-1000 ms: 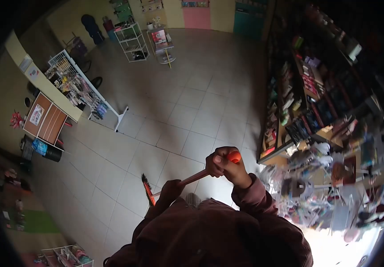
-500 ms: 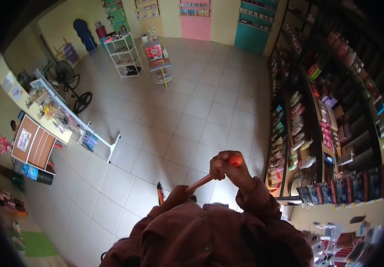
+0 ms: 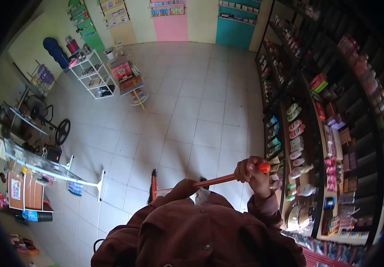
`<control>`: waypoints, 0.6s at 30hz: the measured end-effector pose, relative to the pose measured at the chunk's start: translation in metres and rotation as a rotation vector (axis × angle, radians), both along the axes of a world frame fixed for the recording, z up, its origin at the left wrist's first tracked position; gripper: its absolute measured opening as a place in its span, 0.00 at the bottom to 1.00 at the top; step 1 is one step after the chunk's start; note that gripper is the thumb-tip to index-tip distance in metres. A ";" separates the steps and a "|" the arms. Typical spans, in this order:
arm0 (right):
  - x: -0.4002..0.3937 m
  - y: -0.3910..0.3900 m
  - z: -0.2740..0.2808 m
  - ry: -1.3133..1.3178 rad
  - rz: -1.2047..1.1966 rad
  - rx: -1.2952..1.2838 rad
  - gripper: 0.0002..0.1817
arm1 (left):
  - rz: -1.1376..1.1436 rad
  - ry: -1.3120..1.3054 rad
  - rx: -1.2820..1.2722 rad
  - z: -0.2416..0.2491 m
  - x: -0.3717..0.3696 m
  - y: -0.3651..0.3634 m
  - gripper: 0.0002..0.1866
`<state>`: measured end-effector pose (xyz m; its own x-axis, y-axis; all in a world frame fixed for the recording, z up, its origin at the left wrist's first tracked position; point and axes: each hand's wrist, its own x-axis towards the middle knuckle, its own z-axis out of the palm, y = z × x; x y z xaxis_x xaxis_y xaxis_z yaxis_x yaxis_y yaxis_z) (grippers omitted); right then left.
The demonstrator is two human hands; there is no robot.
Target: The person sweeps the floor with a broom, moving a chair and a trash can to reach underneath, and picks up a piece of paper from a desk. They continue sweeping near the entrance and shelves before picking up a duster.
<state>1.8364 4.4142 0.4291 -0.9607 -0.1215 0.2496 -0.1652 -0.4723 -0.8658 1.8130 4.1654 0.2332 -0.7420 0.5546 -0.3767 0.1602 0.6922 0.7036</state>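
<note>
A broom with an orange handle (image 3: 216, 181) lies slanted across the front of my body. My right hand (image 3: 251, 172) is wrapped round the handle close to its rounded orange end. Lower on the same handle, my left hand (image 3: 184, 189) is closed in a grip. Past my left forearm, the broom head (image 3: 153, 184) shows its orange block and dark bristles at the floor. My sleeve and body hide part of the lower handle.
Shelves of bottles and boxes (image 3: 296, 129) run along my right. A white-framed rack (image 3: 98, 184) stands on the left, near a fan (image 3: 63, 131). Farther off are a white shelf cart (image 3: 95, 75) and a display stand (image 3: 129, 82). Pale tiles (image 3: 192, 115) cover the floor.
My right hand has moved right with the handle end, and the handle lies flatter. The broom head has shifted left. My view has turned, so the shelves and racks appear displaced.
</note>
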 end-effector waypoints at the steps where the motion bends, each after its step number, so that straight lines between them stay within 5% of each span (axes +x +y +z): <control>1: -0.029 0.007 0.005 -0.023 0.005 -0.013 0.19 | 0.041 -0.036 0.051 0.006 -0.023 0.006 0.18; 8: -0.239 0.012 -0.003 -0.171 0.193 -0.165 0.20 | 0.324 -0.261 0.026 0.008 -0.172 0.012 0.20; 12: -0.334 -0.022 -0.023 -0.226 0.178 -0.064 0.21 | 0.440 -0.293 0.027 -0.034 -0.238 -0.008 0.23; 18: -0.487 -0.056 -0.027 -0.280 0.125 -0.050 0.21 | 0.366 -0.383 0.085 -0.029 -0.413 -0.031 0.19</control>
